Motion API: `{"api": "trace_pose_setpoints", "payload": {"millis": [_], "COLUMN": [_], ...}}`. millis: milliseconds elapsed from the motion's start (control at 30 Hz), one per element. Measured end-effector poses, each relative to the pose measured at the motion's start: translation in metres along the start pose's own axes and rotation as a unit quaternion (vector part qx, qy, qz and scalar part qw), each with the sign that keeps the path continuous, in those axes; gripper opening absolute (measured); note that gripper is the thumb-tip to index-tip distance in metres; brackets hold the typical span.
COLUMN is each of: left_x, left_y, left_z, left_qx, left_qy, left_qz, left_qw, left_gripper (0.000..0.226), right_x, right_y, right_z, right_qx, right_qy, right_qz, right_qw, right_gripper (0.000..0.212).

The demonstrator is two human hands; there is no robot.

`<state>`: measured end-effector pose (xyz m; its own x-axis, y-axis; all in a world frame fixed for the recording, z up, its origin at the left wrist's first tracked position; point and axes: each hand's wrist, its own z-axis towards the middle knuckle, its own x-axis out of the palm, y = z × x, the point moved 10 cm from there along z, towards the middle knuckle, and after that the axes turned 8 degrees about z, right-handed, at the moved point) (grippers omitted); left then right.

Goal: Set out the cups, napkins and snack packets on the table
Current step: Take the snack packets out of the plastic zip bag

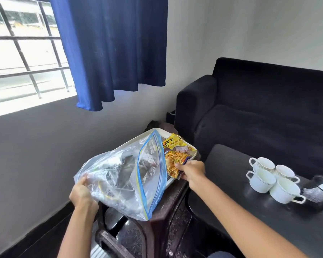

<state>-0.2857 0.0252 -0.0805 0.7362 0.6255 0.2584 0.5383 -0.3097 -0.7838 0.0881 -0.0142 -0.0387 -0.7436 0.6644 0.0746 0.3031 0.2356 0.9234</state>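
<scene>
Left hand (pixel 82 194): grips the clear zip bag (pixel 123 175) at lower centre, contents blurred.
Right hand (pixel 191 171): pinches a snack packet (pixel 172 162) over the white tray (pixel 138 138), largely hidden.
Cups (pixel 274 180): four, on the table (pixel 250 220), right.
Napkins: cannot tell.

Barred window (pixel 21 53) w/ blue curtain (pixel 110 49), grey wall (pixel 250 25), black sofa (pixel 259 112), daylight.

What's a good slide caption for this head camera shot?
Right hand pulls a snack packet from the zip bag.
</scene>
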Motion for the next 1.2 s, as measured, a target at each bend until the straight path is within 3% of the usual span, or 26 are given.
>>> {"api": "trace_pose_setpoints", "payload": {"millis": [100,200,233,333,400,467,567,733,800,867,933,967,1033,1100,1200], "left_x": [0.003,0.003,0.004,0.005,0.007,0.008,0.008,0.007,0.006,0.005,0.005,0.005,0.004,0.006,0.004], "left_y": [0.001,0.001,0.001,0.001,0.0,0.001,0.002,0.001,0.001,0.002,0.005,0.006,0.006,0.004,0.003], "left_z": [0.0,0.0,-0.001,-0.002,-0.001,-0.001,0.0,0.003,0.003,0.002,0.003,0.002,0.003,0.002,0.003], "left_qx": [0.006,0.008,0.008,0.015,0.022,0.024,0.028,0.041,0.043,0.033,0.018,0.013,0.024,0.047,0.075], "left_qy": [0.004,-0.001,-0.001,-0.004,-0.002,-0.001,-0.005,-0.007,-0.013,-0.016,-0.015,-0.016,-0.015,-0.016,-0.028], "left_qz": [0.006,0.01,0.009,0.007,0.01,0.011,0.015,0.015,0.019,0.036,0.047,0.05,0.061,0.079,0.102], "left_qw": [1.0,1.0,1.0,1.0,1.0,1.0,0.999,0.999,0.999,0.999,0.999,0.999,0.998,0.996,0.992], "left_gripper": [0.019,0.027,0.027,0.028,0.029,0.029,0.029,0.029,0.029,0.026,0.01,0.005,0.014,0.015,0.025], "right_x": [0.018,0.031,0.032,0.017,0.013,0.026,0.051,0.069,0.07,0.062,0.041,0.033,0.036,0.052,0.082], "right_y": [-0.009,-0.018,-0.018,0.001,0.022,0.027,-0.001,-0.035,-0.032,-0.003,0.033,0.048,0.067,0.071,0.044], "right_z": [0.002,0.002,0.001,-0.01,-0.028,-0.043,-0.042,-0.03,-0.03,-0.039,-0.058,-0.071,-0.097,-0.111,-0.102], "right_qx": [0.009,0.021,0.012,-0.098,-0.236,-0.351,-0.366,-0.254,-0.241,-0.299,-0.37,-0.41,-0.502,-0.544,-0.48], "right_qy": [-0.01,0.011,0.009,-0.053,-0.075,-0.03,0.081,0.179,0.181,0.113,-0.006,-0.04,-0.027,0.034,0.169], "right_qz": [-0.019,-0.031,-0.041,-0.146,-0.264,-0.368,-0.503,-0.549,-0.55,-0.473,-0.352,-0.295,-0.248,-0.283,-0.406], "right_qw": [1.0,0.999,0.999,0.983,0.932,0.86,0.778,0.776,0.779,0.821,0.86,0.862,0.828,0.789,0.759], "right_gripper": [0.038,0.016,0.023,0.038,0.036,0.026,0.034,0.039,0.034,0.02,0.023,0.025,0.023,0.021,0.022]}}
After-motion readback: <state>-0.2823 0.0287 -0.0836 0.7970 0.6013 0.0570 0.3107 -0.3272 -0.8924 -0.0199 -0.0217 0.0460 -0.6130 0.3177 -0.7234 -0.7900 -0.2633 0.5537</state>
